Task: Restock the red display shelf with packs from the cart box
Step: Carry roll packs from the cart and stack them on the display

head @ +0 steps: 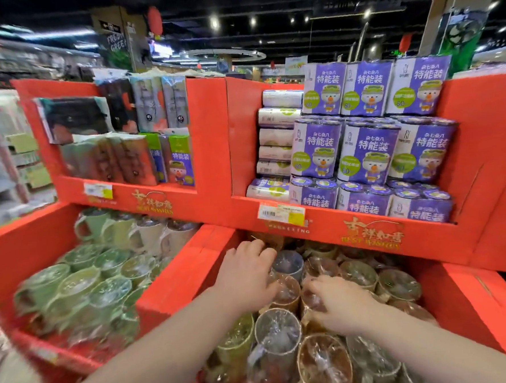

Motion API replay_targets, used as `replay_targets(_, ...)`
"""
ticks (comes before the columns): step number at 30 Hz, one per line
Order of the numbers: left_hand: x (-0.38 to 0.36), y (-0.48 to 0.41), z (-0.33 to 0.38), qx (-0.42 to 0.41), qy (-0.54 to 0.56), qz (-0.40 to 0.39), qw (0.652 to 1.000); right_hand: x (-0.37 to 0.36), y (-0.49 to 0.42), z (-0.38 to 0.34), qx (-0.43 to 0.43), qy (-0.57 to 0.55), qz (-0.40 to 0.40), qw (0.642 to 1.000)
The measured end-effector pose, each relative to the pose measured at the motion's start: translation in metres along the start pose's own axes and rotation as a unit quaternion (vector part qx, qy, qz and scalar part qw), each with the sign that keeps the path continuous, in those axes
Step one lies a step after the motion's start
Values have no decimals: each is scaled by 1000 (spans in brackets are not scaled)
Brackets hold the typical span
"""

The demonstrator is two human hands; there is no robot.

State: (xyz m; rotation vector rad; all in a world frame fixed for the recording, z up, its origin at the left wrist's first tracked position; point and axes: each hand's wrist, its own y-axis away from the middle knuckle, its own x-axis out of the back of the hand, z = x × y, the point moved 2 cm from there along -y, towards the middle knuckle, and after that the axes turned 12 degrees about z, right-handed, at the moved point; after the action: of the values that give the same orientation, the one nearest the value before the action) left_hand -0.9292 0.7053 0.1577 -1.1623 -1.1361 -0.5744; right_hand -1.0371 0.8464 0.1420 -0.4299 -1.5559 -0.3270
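Packs (370,151) stacked far right could topple off the red shelf (210,140) if bumped. Left hand (245,277) and right hand (340,304) rest on wrapped cups (324,361); I cannot tell either grip.

Blur smears the green mugs (82,284) in the left bin (27,252) and the dark packs (75,119) at the upper left corner of the red display shelf (209,129). Its price labels (281,214) are unreadable. The left hand (248,277) and right hand (338,304) bury their fingertips among wrapped cups (278,329), hiding each grip.
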Motion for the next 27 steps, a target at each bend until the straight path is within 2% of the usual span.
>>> replay_targets(6, 30, 63, -46, 68, 4, 21, 997, 3, 6, -65, 41, -10, 31, 999)
replay_targets(12, 55, 190, -120, 177, -29, -21, 983, 18, 7, -182, 124, -59, 80, 987)
replay_targets(20, 85, 383, -191, 321, -65, -106, 939, 26, 37, -368, 233, -132, 84, 960)
replay_targets(27, 89, 506, -217, 411, -54, -161, 896, -6, 66, -491, 307, -153, 36, 939)
